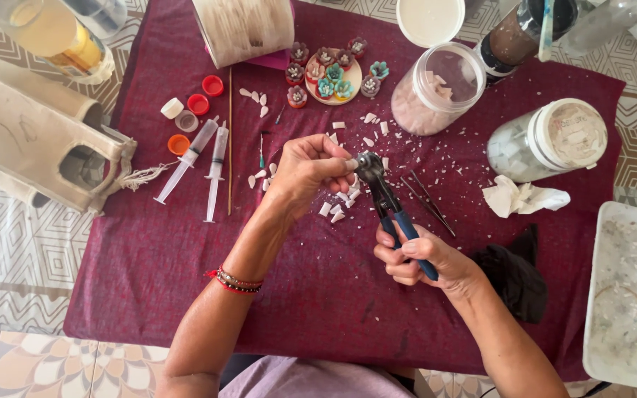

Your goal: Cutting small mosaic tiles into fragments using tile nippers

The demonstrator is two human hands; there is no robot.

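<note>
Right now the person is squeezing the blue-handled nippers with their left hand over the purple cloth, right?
Not quite. The head view shows the right hand gripping the blue-handled nippers. The left hand pinches a small piece at their head, over the purple cloth.

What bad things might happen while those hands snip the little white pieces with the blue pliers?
The left hand pinches a piece right at the head of the blue-handled metal nippers gripped by the right hand, so fingertips might get nipped. Sharp white chips litter the maroon cloth; more could fly off and scratch.
</note>
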